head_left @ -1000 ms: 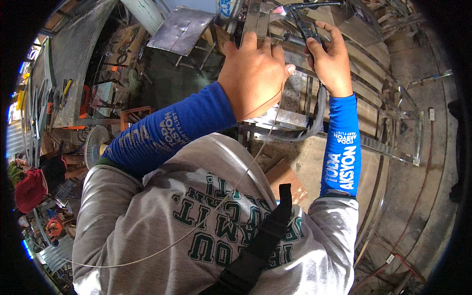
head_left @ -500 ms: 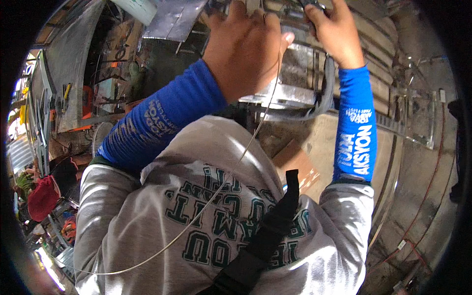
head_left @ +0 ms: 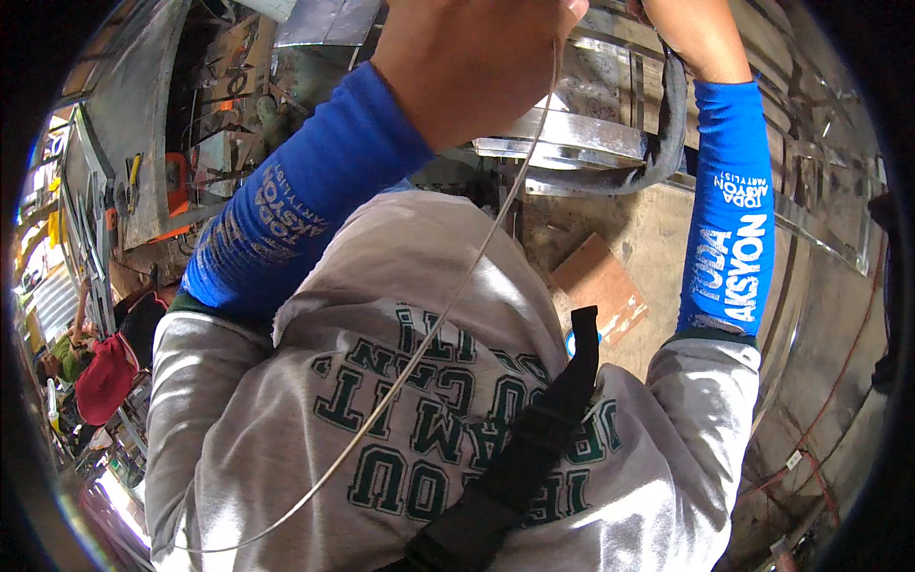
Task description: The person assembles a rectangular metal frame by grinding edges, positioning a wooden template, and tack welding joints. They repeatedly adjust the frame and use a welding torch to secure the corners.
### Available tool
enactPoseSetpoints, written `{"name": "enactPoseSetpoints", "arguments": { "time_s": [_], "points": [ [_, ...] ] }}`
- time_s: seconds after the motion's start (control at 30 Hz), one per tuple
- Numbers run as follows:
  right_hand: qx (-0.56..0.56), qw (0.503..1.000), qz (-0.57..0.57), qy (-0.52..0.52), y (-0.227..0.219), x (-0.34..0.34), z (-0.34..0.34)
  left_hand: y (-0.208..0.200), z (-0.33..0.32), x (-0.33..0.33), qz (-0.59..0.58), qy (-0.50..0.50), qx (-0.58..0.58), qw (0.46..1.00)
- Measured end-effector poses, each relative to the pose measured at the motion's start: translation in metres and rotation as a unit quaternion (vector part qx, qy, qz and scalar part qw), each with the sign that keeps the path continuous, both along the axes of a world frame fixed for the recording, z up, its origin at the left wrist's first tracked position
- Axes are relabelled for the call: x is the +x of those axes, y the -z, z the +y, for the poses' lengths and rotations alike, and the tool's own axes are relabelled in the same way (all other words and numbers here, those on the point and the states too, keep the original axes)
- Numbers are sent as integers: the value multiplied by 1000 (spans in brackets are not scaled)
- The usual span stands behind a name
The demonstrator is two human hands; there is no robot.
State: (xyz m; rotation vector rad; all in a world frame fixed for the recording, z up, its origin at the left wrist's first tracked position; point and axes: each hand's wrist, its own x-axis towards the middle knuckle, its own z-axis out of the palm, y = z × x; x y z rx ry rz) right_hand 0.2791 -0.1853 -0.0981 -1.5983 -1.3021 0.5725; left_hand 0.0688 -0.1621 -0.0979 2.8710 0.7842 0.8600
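Observation:
My left hand (head_left: 472, 71) is closed near the upper edge, its thumb along a thin metal rod (head_left: 496, 229). From there the rod slants down across my shirt and bends toward the lower left. At the top right my right hand (head_left: 696, 33) is closed too, its fingertips cut off by the picture's edge. A thick dark hose (head_left: 672, 119) comes out below it and curls to the left. What this hand grips is mostly out of view. Between the hands lies a shiny metal bar (head_left: 596, 133), part of a metal frame.
A grey metal sheet (head_left: 324, 21) stands at the upper left, with an orange-handled tool (head_left: 176, 186) below. A red cloth-like thing (head_left: 105, 381) is at far left. A brown board piece (head_left: 605, 291) lies on the floor. A red cable (head_left: 839, 381) runs at the right.
Both hands have moved up in the picture, the right one also rightward, so their fingers are more cut off. The hose has shifted up and right. The rod now lies lower along my shirt.

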Motion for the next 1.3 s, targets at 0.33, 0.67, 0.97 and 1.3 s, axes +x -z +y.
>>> {"name": "enactPoseSetpoints", "arguments": {
  "time_s": [0.33, 0.67, 0.97, 1.3],
  "points": [
    [6, 1000, 28, -12, 2, -1, 3, 2, 3, 3, -13, 23, -5, 1000],
    [106, 991, -76, 19, 33, 25, 17, 9, 6, 6, 12, -40, -8, 999],
    [92, 994, -54, 36, 21, 16, 12, 0, 1, 5, 58, -66, -20, 996],
    [32, 999, -15, -13, 12, 8, 7, 6, 2, 4, 27, -44, 5, 999]
  ]
}}
